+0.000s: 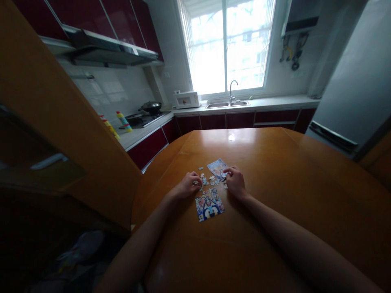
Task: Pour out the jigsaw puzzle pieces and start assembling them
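Note:
A small partly assembled jigsaw puzzle (209, 204) with a blue cartoon figure lies on the round wooden table (275, 195). Loose puzzle pieces (210, 180) are scattered just beyond it, next to a small picture card (217, 167). My left hand (188, 185) rests on the table left of the loose pieces, fingers curled over some of them. My right hand (234, 181) sits to the right of the pieces, fingers pinched together on a small piece beside the card's edge.
A wooden cabinet side (61, 134) rises at the left. Beyond the table runs a kitchen counter with a stove and pan (150, 108), bottles (124, 121), a white appliance (187, 99) and a sink (227, 104) under a bright window. A fridge (351, 93) stands at the right.

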{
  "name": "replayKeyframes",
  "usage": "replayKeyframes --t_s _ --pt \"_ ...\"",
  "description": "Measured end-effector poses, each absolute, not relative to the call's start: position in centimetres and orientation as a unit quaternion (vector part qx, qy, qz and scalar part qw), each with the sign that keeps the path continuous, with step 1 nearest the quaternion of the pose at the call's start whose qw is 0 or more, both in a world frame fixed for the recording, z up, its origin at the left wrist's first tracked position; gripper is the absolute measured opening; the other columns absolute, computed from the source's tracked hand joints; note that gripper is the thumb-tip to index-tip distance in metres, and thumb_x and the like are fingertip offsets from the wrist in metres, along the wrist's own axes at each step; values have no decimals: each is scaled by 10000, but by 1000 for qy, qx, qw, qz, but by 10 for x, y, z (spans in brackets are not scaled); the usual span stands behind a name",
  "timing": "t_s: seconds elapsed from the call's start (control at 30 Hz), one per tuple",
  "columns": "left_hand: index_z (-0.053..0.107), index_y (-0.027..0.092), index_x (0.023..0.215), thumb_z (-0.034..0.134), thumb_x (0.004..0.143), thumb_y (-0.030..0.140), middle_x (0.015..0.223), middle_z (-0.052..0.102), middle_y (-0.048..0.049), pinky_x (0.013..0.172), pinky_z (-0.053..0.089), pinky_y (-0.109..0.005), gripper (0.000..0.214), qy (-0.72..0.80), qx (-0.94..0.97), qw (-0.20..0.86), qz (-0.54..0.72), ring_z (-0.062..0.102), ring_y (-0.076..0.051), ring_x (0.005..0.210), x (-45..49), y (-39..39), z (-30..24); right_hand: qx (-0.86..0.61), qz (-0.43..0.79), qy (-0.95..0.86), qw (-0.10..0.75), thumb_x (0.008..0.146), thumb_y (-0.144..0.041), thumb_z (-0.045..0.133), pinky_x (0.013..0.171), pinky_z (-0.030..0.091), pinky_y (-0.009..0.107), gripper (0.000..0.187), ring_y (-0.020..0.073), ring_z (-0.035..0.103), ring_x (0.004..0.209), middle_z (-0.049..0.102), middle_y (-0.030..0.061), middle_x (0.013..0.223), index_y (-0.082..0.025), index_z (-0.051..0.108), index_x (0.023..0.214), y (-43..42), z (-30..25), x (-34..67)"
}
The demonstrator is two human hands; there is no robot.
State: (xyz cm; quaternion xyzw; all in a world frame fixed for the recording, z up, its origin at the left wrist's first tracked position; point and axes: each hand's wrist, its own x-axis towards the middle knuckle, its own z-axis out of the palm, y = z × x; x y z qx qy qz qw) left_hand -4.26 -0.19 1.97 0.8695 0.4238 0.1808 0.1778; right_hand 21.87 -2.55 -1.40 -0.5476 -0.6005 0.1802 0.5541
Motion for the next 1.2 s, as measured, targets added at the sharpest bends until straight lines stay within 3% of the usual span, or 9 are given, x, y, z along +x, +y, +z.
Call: replayKeyframes --t_s 0.17,0.3,0.53,0.77,0.97,1.2 --pt "751 196 956 656 854 235 1029 637 -83 962 442 -383 145 438 866 169 172 562 -233 1010 -41 -4 21 -539 184 -597 564 753 -111 479 789 470 321 266 212 612 825 654 68 880 -200 725 800 -27 -11 217" --pt "753 207 963 791 755 337 1067 612 -90 969 425 -433 249 456 860 160 164 521 -281 1043 -41 -5 22 -546 181 -568 589 771 -146 459 783 476 319 276 212 622 822 670 80 887 -185 730 809 -19 -7 226" --pt "737 193 828 829 690 289 1039 615 -81 941 441 -402 192 455 856 179 169 534 -270 1032 -37 -7 26 -581 151 -502 623 749 -173 437 850 473 355 303 237 628 880 684 119 906 -155 729 827 -2 -10 265" --pt "696 145 775 676 790 245 727 651 -12 660 452 -252 103 443 844 230 196 568 -152 686 -30 -11 29 -567 158 -525 614 752 -195 459 816 480 357 282 235 631 834 689 116 894 -158 729 826 -5 -12 257" --pt "757 149 959 546 913 343 917 738 -73 767 492 -285 290 434 835 244 235 659 -186 817 -30 -11 30 -548 171 -561 597 758 -182 467 765 476 331 243 220 626 801 675 82 836 -184 710 766 -13 -8 245" --pt "788 184 1018 573 905 343 948 751 -96 846 495 -323 290 416 844 239 239 649 -210 882 -33 -7 27 -539 173 -586 580 770 -148 463 756 475 309 244 199 618 783 652 62 832 -191 703 767 -15 -9 240"
